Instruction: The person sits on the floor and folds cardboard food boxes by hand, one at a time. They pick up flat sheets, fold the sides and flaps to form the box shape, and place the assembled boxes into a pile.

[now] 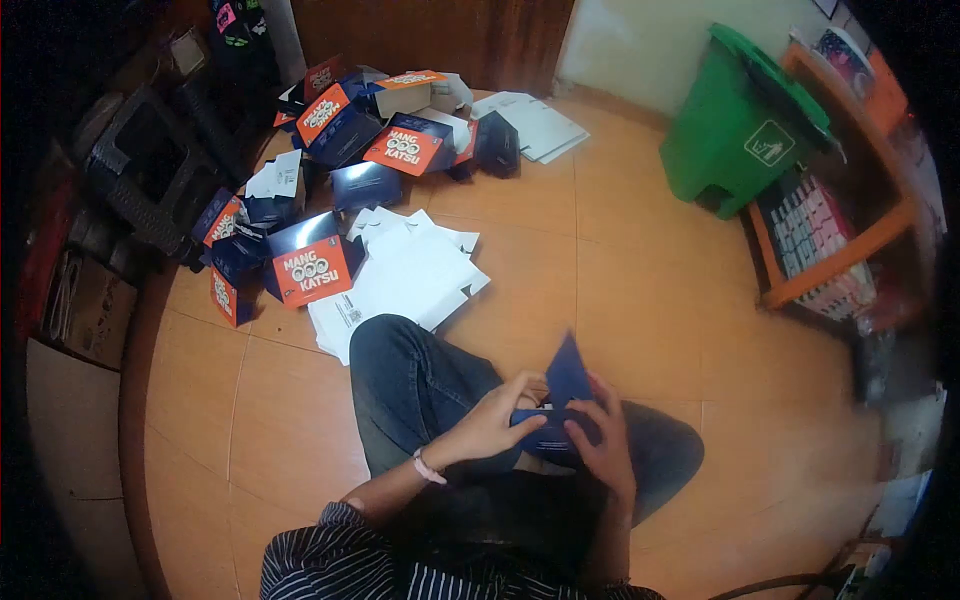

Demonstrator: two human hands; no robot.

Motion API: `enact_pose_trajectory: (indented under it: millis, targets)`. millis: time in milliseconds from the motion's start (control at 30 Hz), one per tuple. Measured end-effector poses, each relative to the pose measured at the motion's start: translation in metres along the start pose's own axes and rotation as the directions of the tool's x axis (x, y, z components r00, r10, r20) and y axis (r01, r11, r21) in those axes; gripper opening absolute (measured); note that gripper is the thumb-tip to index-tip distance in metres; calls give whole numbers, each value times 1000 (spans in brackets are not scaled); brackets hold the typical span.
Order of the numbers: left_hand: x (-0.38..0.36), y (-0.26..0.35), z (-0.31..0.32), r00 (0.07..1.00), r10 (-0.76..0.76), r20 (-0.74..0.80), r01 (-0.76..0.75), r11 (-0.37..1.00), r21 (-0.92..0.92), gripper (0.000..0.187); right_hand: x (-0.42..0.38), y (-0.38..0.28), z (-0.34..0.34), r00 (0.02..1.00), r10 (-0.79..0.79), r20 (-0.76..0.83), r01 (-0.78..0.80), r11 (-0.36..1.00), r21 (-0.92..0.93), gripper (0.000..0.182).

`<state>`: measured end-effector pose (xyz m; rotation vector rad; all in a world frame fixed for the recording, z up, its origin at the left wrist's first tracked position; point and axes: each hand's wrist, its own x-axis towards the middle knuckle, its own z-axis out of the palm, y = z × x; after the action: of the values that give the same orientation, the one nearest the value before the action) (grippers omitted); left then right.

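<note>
Head view. Orange tiled floor point(620, 290), pale grout lines; brown wooden panel point(430, 35) at the far side, pale wall point(620, 60) right of it. Dark plastic stool point(140, 150) at left. Person sits on the floor, knees spread, in jeans.

Containers: green bin point(730, 130) at right, contents hidden. Orange shelf unit point(840, 255) just beside it holds a packed stack of white and pink items point(805, 235), too small to identify. Loose pile of blue-and-orange "MANG KATSU" boxes point(310, 270) at far left, some flaps open, insides mostly unclear. White flat cardboard sheets point(410, 275) lie beside the pile, near the left knee.

Dark blue carton point(552, 432) sits between the hands, over the lap, pointed flap raised. Left hand point(490, 422) grasps its left side, thumb on the front; right hand point(605, 445) grasps the right side, fingers bent over it.
</note>
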<state>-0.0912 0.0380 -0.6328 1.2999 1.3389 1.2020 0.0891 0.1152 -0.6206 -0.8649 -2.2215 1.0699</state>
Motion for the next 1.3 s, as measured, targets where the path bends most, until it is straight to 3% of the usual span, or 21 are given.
enact_pose_trajectory:
  millis: [33, 67, 100, 133, 200, 233, 267, 333, 400, 467, 500, 533, 600, 633, 700, 867, 933, 1000, 1067, 1200, 1300]
  targets:
    - [-1, 5, 2, 1000, -1, 2, 1, 1000, -2, 33, -1, 3, 0, 998, 33, -58, -31, 999, 32, 10]
    - [-4, 12, 4, 974, 184, -133, -127, 928, 351, 33, -1, 2, -1, 998, 36, -57, -34, 999, 32, 10]
    - [-6, 15, 5, 900, 394, -187, -177, 722, 669, 32, 0, 1, -2, 979, 99, -177, -93, 995, 42, 7]
    - [-6, 9, 7, 899, 397, -185, -180, 721, 669, 32, 1, 0, -2, 942, 157, -296, -146, 988, 57, 8]
    - [-6, -14, 10, 965, 107, -240, -36, 959, 281, 27, -1, 2, 0, 928, 104, -357, -100, 995, 28, 13]
    - [-5, -22, 10, 989, 42, -144, -63, 988, -144, 22, -1, -1, 2, 906, 87, -415, -82, 996, 30, 13]
    - [-6, -27, 12, 988, 42, -146, -64, 987, -145, 22, -1, -3, 3, 879, 71, -472, -65, 997, 30, 12]
    - [-9, -16, 19, 945, -4, -327, -217, 740, -637, 18, -1, 7, 1, 845, 56, -532, -77, 997, -17, 11]
    - [-1, -13, 21, 930, 14, -368, -289, 647, -706, 14, 4, 6, 0, 804, 43, -594, -102, 993, -66, 10]
    - [7, -1, 26, 816, 281, -506, -438, 871, -224, 10, 12, -2, 3, 815, -76, -574, -9, 990, -144, 12]
    - [10, 13, 27, 790, 359, -497, -384, 922, 56, 15, 15, -13, 4, 822, -74, -564, 24, 995, -96, 14]
    - [11, 25, 25, 801, 340, -493, -371, 928, 38, 15, 20, -23, 3, 830, -78, -553, 63, 997, -46, 16]
    - [20, 45, 14, 757, 568, -322, -377, 783, 495, 25, 24, -24, -3, 836, -121, -536, 117, 992, -42, 19]
    - [25, 51, 6, 753, 570, -328, -375, 782, 499, 25, 27, -24, -6, 832, -129, -540, 149, 989, -8, 18]
    - [29, 58, -8, 863, 506, -7, -381, 659, 649, 34, 32, -26, -5, 830, -182, -527, 203, 979, -18, 18]
    - [41, 46, -35, 839, 540, 72, -499, 709, 498, 34, 58, -29, 3, 859, -203, -470, 197, 978, -62, 21]
    - [44, 51, -40, 874, 417, -248, -367, 902, 226, 33, 73, -33, 10, 816, -184, -548, 214, 977, -10, 21]
    - [47, 50, -45, 785, 497, -370, -374, 856, 357, 33, 79, -37, 15, 804, -211, -556, 255, 967, 2, 22]
    - [47, 56, -49, 786, 610, -99, -447, 671, 592, 32, 85, -36, 21, 788, -241, -566, 302, 953, 13, 23]
    - [47, 53, -67, 855, 515, 54, -488, 766, 418, 28, 82, -30, 25, 830, -186, -526, 273, 958, 92, 23]
    - [48, 46, -69, 875, 481, -58, -405, 792, 457, 25, 87, -30, 25, 829, -234, -508, 289, 957, 30, 21]
